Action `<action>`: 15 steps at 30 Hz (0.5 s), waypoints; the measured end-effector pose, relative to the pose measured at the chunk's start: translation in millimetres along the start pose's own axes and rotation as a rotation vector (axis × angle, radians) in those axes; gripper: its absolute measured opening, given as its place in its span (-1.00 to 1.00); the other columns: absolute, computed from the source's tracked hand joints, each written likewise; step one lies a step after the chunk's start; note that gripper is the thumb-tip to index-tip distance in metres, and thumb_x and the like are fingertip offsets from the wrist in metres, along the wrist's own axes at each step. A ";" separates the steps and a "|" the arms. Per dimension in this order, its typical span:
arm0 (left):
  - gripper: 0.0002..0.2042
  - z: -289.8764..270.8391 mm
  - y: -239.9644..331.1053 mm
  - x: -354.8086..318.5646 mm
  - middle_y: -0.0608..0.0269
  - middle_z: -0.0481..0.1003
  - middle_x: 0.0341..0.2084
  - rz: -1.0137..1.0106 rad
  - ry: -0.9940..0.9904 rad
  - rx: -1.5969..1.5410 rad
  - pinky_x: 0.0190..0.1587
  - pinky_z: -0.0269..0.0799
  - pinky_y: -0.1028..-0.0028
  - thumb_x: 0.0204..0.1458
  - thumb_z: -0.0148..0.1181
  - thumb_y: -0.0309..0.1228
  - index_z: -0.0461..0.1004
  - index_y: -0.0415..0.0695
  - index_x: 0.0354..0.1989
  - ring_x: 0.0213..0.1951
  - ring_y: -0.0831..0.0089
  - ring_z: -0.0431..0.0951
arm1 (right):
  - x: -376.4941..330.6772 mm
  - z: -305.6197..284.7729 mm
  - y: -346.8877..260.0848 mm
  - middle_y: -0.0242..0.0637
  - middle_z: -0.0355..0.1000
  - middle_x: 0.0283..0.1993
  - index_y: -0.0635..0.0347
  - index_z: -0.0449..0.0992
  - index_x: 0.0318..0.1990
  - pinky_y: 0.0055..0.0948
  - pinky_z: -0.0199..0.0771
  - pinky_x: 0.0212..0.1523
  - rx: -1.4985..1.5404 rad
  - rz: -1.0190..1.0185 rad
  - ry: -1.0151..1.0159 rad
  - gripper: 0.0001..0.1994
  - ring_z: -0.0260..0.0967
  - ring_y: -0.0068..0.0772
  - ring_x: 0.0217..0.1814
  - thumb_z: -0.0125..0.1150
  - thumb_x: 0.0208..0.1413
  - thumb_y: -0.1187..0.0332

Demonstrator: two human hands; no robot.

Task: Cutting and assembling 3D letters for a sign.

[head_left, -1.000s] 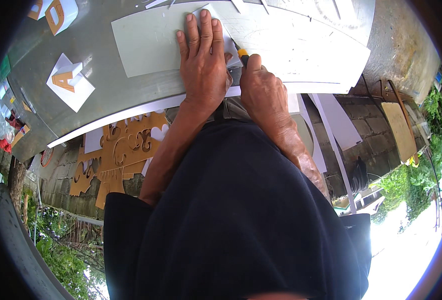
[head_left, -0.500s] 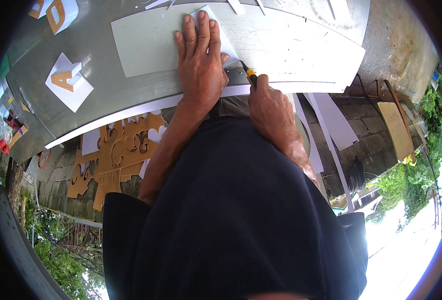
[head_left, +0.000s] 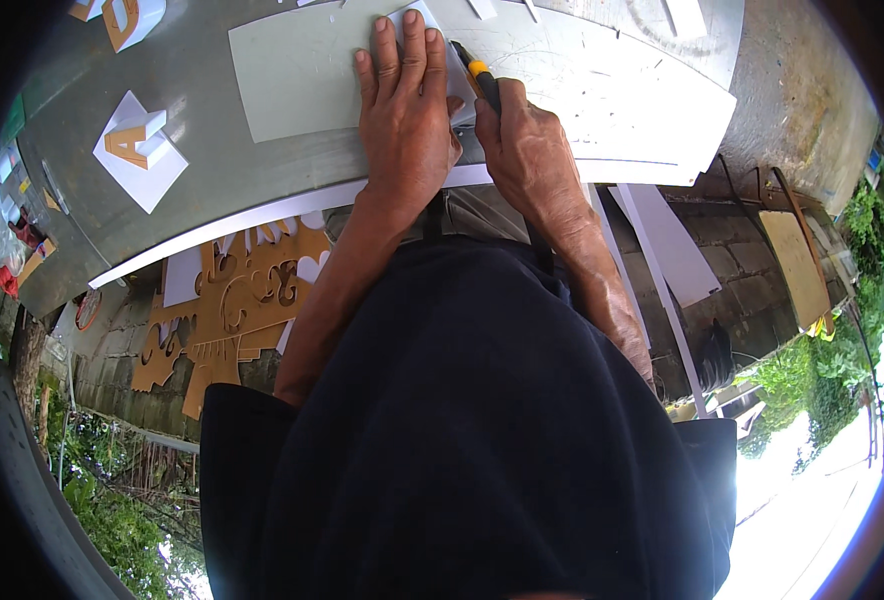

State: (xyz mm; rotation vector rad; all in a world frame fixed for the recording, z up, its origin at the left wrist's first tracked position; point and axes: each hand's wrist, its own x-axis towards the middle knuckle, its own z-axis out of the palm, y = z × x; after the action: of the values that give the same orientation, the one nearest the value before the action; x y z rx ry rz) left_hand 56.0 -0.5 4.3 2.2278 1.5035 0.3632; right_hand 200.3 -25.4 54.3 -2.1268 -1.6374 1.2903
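My left hand (head_left: 402, 115) lies flat with its fingers stretched out, pressing on a small white sheet (head_left: 460, 85) that is mostly hidden beneath it. Right beside that sheet, my right hand (head_left: 527, 140) is closed around a black and yellow utility knife (head_left: 479, 70). The knife's tip points away from me and meets the sheet's right edge, close to the left fingers; whether it cuts in I cannot tell. Both hands work over a broad, pale, scratched panel (head_left: 297, 75) lying on the grey metal table (head_left: 207, 150).
A brown-faced letter block (head_left: 129, 145) stands on a white square at the left, with another letter block (head_left: 134, 18) beyond it. White offcut strips (head_left: 684, 15) lie at the far side. Below the table edge are brown cut-out boards (head_left: 247, 290) and long white strips (head_left: 662, 280).
My right hand has moved the knife away from me and slightly left, from the sheet's near corner up along its right edge. My left hand stays pressed on the sheet.
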 end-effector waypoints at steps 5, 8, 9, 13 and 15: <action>-0.26 -0.3 0.2 0.1 -0.11 0.14 0.47 0.000 0.011 -0.003 0.48 -0.05 -0.12 -0.06 0.42 -0.49 0.29 -0.34 0.37 0.51 -0.15 0.03 | 1.7 4.7 2.1 0.23 0.51 -0.44 0.35 0.31 -0.09 0.09 0.49 -0.39 -0.001 -0.017 0.047 -0.78 0.55 0.33 -0.37 0.07 0.39 0.33; -0.25 0.0 -0.7 -0.8 -0.11 0.13 0.48 -0.003 0.013 -0.009 0.48 -0.05 -0.12 -0.07 0.43 -0.49 0.29 -0.33 0.37 0.52 -0.14 0.02 | 1.4 4.3 -0.7 0.23 0.51 -0.45 0.35 0.31 -0.09 0.09 0.50 -0.40 0.001 -0.046 0.071 -0.78 0.55 0.32 -0.38 0.07 0.39 0.33; -0.24 0.2 -0.6 -0.7 -0.11 0.13 0.48 -0.002 0.016 -0.017 0.48 -0.05 -0.12 -0.08 0.43 -0.50 0.29 -0.33 0.37 0.52 -0.14 0.02 | 1.6 4.0 -0.9 0.23 0.51 -0.45 0.36 0.31 -0.09 0.10 0.50 -0.40 -0.005 -0.034 0.052 -0.78 0.55 0.33 -0.39 0.07 0.39 0.33; -0.24 -0.2 -1.8 -0.9 -0.11 0.13 0.48 0.005 0.029 -0.030 0.48 -0.05 -0.13 -0.08 0.43 -0.50 0.29 -0.33 0.38 0.52 -0.15 0.02 | 2.0 6.2 1.1 0.23 0.52 -0.44 0.35 0.30 -0.09 0.13 0.51 -0.39 -0.041 -0.030 0.041 -0.77 0.55 0.35 -0.39 0.07 0.39 0.32; -0.24 1.0 -1.4 -0.5 -0.11 0.13 0.48 0.004 0.016 -0.023 0.48 -0.06 -0.13 -0.07 0.43 -0.50 0.29 -0.33 0.38 0.51 -0.16 0.02 | 2.6 3.5 -2.1 0.23 0.52 -0.44 0.34 0.30 -0.11 0.14 0.51 -0.38 -0.070 -0.016 0.030 -0.78 0.55 0.36 -0.38 0.06 0.38 0.32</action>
State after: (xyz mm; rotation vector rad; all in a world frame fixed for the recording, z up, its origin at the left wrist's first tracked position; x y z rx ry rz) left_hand 55.1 -0.7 2.8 2.2154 1.4956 0.3979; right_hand 196.4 -23.6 52.1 -2.1564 -1.7085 1.2079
